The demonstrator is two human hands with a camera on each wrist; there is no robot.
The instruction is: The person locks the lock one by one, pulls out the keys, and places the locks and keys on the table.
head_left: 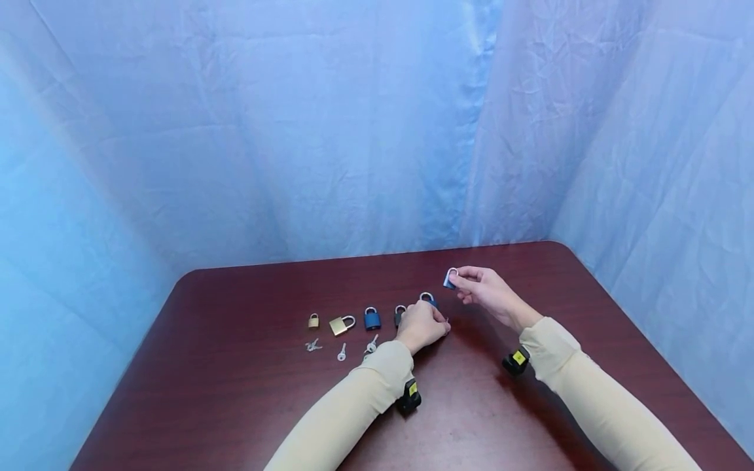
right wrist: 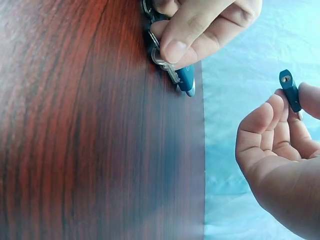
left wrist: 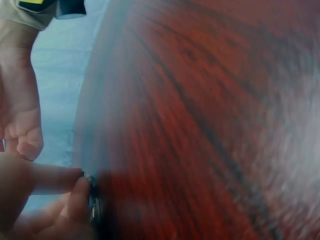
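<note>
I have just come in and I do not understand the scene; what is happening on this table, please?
A person sits at a dark red wooden table with a row of small padlocks and keys. The right hand holds a small blue padlock lifted above the table. The left hand pinches a small silver key beside another blue padlock lying on the table. Two brass padlocks and loose keys lie further left.

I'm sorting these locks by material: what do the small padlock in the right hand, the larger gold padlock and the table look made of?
The small blue padlock in the right hand looks like blue painted or plastic-coated metal, matte, with a shiny silver shackle. The larger gold padlock looks like brass, from its yellow sheen. The table looks like dark red wood or veneer, with visible grain and a slight gloss.
</note>
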